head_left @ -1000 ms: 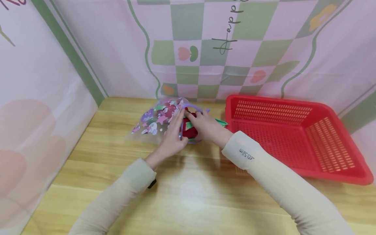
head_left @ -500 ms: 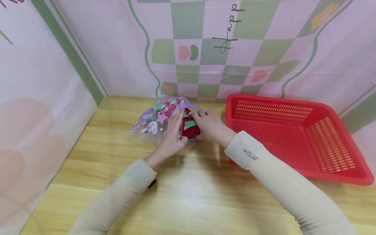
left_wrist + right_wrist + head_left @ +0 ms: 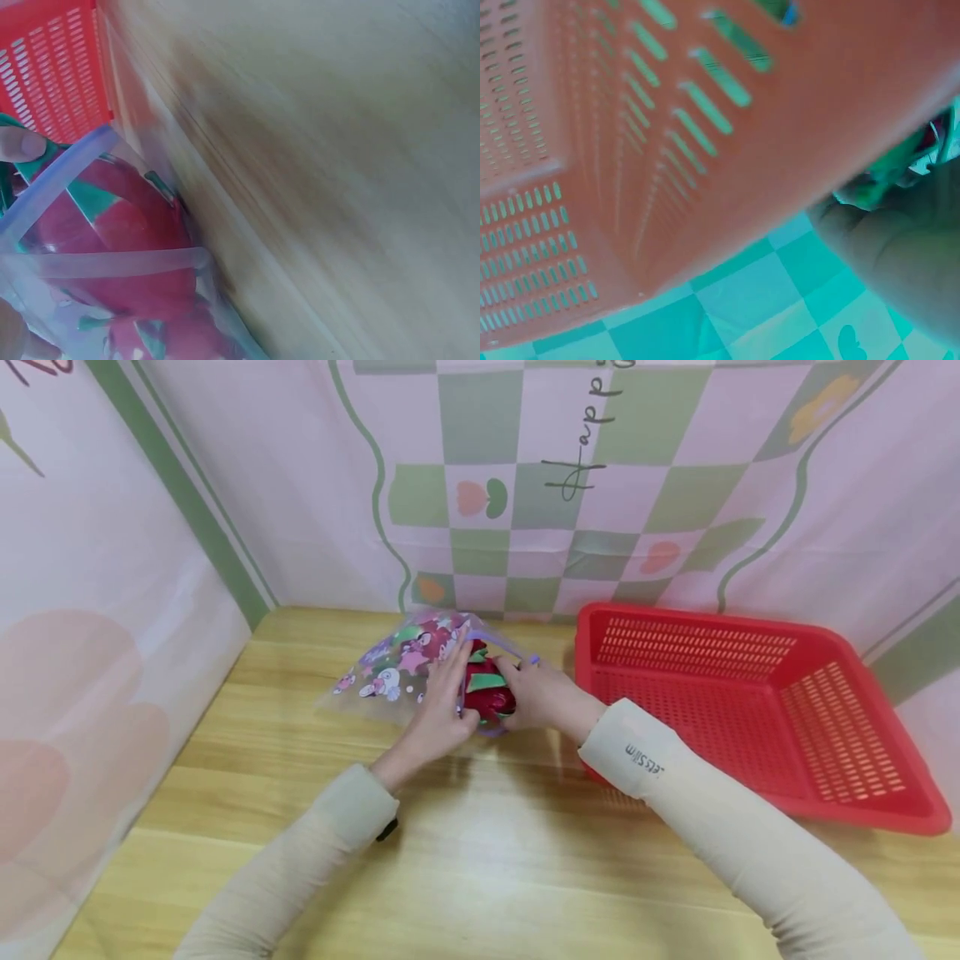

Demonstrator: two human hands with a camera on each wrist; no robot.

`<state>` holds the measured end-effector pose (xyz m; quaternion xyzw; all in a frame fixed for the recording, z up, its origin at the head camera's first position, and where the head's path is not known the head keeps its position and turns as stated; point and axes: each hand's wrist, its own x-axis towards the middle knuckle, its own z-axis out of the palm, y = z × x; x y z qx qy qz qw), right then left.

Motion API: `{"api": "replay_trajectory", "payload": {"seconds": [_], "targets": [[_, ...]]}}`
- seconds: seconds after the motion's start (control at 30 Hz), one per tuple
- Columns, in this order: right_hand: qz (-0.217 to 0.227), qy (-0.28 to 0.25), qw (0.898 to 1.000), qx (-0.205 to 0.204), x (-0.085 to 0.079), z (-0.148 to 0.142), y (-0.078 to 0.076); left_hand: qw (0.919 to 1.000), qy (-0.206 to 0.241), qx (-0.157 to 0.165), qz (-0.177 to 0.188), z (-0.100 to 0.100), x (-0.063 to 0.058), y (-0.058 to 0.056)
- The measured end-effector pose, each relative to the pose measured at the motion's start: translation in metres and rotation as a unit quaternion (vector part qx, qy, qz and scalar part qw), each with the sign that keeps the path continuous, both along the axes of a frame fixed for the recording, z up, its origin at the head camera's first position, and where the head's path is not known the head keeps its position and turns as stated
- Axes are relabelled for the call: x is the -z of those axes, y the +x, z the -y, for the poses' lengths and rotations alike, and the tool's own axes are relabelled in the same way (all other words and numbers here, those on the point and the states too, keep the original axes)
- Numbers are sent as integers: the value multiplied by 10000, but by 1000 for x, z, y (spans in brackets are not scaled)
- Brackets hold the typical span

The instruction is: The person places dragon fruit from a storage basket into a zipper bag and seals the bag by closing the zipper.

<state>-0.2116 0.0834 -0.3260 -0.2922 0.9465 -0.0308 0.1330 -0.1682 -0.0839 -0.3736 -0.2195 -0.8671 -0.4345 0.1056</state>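
Dragon fruit (image 3: 489, 693), deep red with green flaps, right at the mouth of the clear printed bag (image 3: 386, 685), part of it inside and one end poking out towards the red basket (image 3: 697, 718)! The right hand (image 3: 547, 697) has that outer end, fingers curled round it, and the left wrist view catches a fingertip (image 3: 26, 146) on a green flap. Across the way, the left hand (image 3: 435, 708) lies against the bag beside its mouth, fingers straight and close together, thumb held apart. Look at the purple rim (image 3: 112, 262), looping over the fruit in two bands! Deeper in the bag sits another red item (image 3: 187, 337) with green on it, blurred by the plastic. Bag and basket both rest on the pale wooden desk (image 3: 480, 868), the basket just beside the right hand. Behind them hangs a cloth (image 3: 480, 414) of green and white checks, "Happy" lettered on it. Light sleeves (image 3: 315, 852) cover both forearms.
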Motion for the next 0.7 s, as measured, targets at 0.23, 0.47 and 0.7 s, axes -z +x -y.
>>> {"api": "replay_trajectory", "payload": {"seconds": [0.23,0.47,0.7], "targets": [[96,-735,9972,-97,7,-7,0,9998,-57,-135,-164,-1,0,0],[-189,-923,9955,-70,7,-8,1,9984,-47,-319,-457,0,-1,-3],[-589,-1333,9893,-74,1,-10,1,9948,-126,-458,-906,6,-13,-9]]}}
